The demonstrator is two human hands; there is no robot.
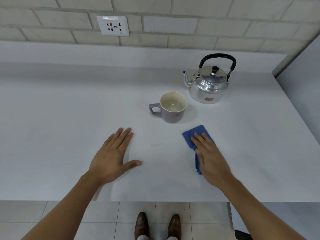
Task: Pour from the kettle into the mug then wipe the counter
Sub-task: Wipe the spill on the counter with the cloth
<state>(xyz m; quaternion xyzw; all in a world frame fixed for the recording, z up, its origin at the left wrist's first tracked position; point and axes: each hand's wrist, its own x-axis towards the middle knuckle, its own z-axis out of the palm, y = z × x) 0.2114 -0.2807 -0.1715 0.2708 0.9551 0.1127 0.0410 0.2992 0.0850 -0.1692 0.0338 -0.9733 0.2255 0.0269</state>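
A shiny metal kettle [208, 85] with a black handle stands upright at the back right of the white counter [69, 118], spout pointing left. In front of it and to its left sits a purple mug [170, 108] with a cream inside, handle to the left, holding clear liquid. My right hand [210, 156] lies flat on a blue cloth [194, 135], pressing it to the counter in front of the mug. My left hand [112, 156] rests flat and empty on the counter, fingers spread. A faint smear [156, 144] lies between my hands.
A tiled wall with a white power socket [112, 25] runs along the back. A grey panel [301, 75] borders the counter on the right. The counter's front edge is near me, with floor tiles and brown shoes [157, 226] below.
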